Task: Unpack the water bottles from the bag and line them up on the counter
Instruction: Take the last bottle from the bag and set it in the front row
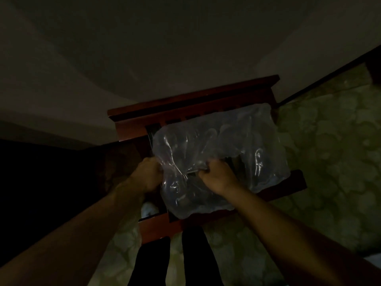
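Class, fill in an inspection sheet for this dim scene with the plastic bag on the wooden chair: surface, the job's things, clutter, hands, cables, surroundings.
Surface: dark red wooden chair, seen from above; no counter seen.
Job's things: clear plastic bag lying on the chair seat, full and crinkled; rounded shapes inside, too dim to count.
Clutter: pale object below the chair's left edge, unclear what.
Hands: left hand grips the bag's left edge; right hand grips the plastic near its middle.
Cables: nothing seen.
Surroundings: pale patterned floor, plain wall behind the chair, person's dark legs below.

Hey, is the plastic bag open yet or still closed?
Cannot tell. Both hands, left and right, grip the bag; too dark to see an opening.
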Available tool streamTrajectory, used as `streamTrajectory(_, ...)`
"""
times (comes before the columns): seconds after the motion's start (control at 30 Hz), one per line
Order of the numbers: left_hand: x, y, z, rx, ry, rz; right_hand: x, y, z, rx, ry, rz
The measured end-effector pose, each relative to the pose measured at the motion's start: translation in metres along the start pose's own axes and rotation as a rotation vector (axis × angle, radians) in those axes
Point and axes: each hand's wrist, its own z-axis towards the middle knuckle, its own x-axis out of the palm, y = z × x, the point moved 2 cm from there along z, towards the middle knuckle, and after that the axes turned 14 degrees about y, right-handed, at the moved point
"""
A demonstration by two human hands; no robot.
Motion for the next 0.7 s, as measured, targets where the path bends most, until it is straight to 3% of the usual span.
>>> streamTrajectory(0.2, -0.026, 0.000, -0.044, 0.087, -0.100, -0.124, -0.003, 0.000, -0.012, 0.047, -0.024, -0.088)
streamTrajectory(0.4, -0.029, 0.036, -0.071, -0.025, -0.200, -0.365, 0.000, 0.001, -0.019, 0.049, -0.088, -0.256)
streamTrajectory(0.6, -0.030, 0.049, -0.096, 0.009, -0.256, -0.410, -0.001, -0.006, -0.029, 0.128, -0.189, -0.302)
streamTrajectory(0.7, -0.036, 0.040, -0.108, 0.049, -0.287, -0.312, 0.000, -0.002, -0.035, 0.128, -0.205, -0.311)
